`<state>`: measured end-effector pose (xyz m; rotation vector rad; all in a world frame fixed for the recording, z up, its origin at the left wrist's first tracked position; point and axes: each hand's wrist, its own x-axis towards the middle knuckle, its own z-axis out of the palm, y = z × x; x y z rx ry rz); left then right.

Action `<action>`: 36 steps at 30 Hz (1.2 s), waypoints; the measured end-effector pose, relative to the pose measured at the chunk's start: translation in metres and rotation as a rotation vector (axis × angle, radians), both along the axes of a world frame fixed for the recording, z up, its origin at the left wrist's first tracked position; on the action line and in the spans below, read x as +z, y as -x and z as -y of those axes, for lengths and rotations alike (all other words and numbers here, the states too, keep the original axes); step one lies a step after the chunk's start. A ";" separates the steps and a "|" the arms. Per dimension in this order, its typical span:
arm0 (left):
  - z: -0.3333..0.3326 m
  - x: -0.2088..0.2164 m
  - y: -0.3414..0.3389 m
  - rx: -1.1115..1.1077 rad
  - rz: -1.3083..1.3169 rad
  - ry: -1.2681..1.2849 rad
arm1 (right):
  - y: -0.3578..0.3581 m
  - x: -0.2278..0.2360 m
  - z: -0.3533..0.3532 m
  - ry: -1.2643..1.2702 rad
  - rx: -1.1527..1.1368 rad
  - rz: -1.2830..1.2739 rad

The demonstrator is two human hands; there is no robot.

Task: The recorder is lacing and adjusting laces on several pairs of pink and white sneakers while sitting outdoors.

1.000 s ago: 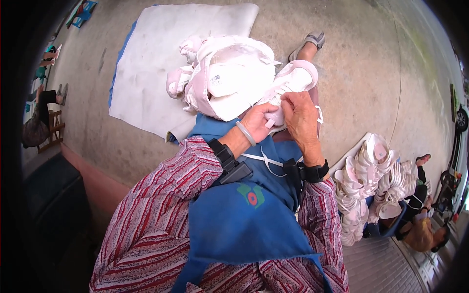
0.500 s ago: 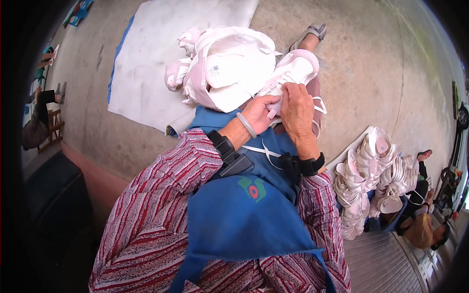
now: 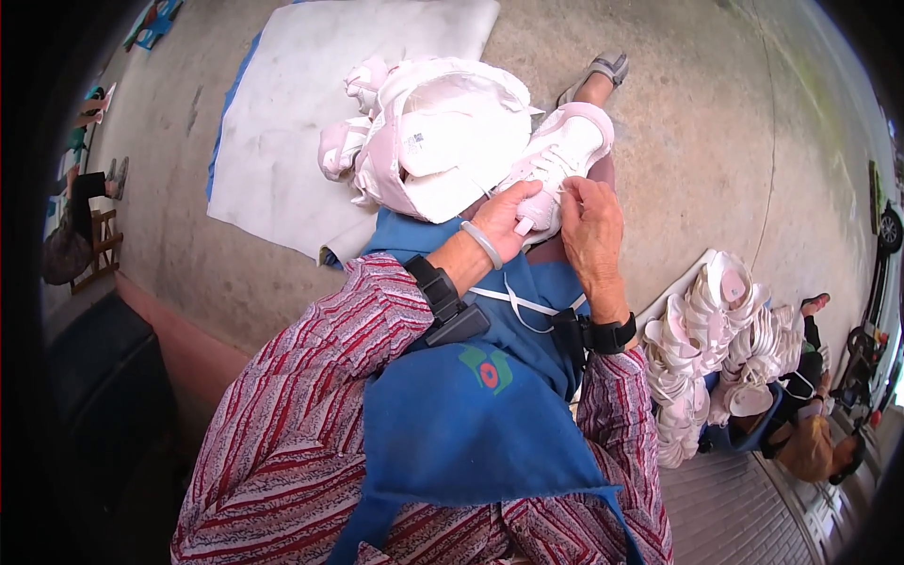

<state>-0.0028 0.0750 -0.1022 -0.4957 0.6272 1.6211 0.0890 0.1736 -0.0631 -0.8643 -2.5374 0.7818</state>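
Note:
A white and pink shoe upper [image 3: 574, 137] lies over my lap, toe pointing away, with white laces threaded across its front. My left hand [image 3: 499, 224] is closed on its near end, beside the pale tongue tab. At the upper's right side, my right hand [image 3: 593, 221] pinches a thin white shoelace close to the eyelets; the fingertips partly hide it. Just left of the upper sits a bundle of nested white and pink shoe uppers [image 3: 386, 169]. Another white lace [image 3: 513, 299] trails over my blue apron [image 3: 471, 424], below my left hand.
A white sheet [image 3: 282, 141] with a blue edge covers the floor ahead on the left. Stacks of shoe uppers [image 3: 692, 320] stand at my right by a blue container [image 3: 744, 433]. A person [image 3: 815, 447] sits beyond them. A dark box-like object [image 3: 104, 377] is at the left.
My right hand has drawn back and right from the lacing, its fingers still pinched. The lace loop at the right of that hand no longer shows there. My left hand stays nearly in place.

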 end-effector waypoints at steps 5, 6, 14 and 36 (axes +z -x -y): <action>-0.005 0.000 -0.001 -0.002 -0.006 0.061 | 0.010 0.011 0.003 -0.147 0.088 -0.030; -0.004 -0.001 0.000 -0.006 -0.006 0.038 | 0.012 0.011 0.004 -0.150 0.088 -0.032; 0.000 0.004 0.001 0.003 0.071 -0.029 | 0.029 0.024 0.003 -0.385 0.247 0.187; 0.039 0.062 0.007 -0.331 -0.593 0.249 | 0.039 0.113 0.065 1.104 0.522 -0.282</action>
